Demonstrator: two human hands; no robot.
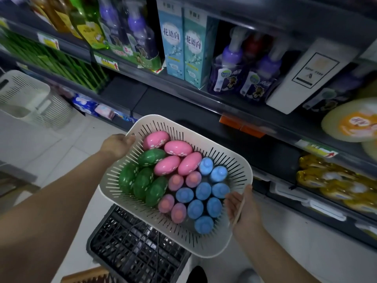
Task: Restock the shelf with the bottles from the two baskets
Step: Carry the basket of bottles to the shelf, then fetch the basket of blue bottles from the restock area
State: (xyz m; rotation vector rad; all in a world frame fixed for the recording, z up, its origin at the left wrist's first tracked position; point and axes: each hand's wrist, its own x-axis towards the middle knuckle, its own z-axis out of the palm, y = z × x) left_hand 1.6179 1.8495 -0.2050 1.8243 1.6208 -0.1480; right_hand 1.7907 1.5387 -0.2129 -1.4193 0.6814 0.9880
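I hold a white slotted basket [234, 160] in the air in front of the shelf [224, 105]. My left hand [117, 145] grips its far left rim and my right hand [242, 209] grips its near right rim. Inside stand several bottles seen from above: pink oval caps [177, 148], green oval caps [142, 181], round blue caps [204, 190] and small pink round caps [175, 181]. A second white basket [24, 94] stands at the far left on the floor side.
A black plastic crate [132, 248] sits below the held basket on the tiled floor. The shelf holds teal boxes [183, 48], purple pump bottles [230, 64], a white box [306, 78] and yellow packs [336, 184]. A dark gap [204, 123] lies on the lower shelf.
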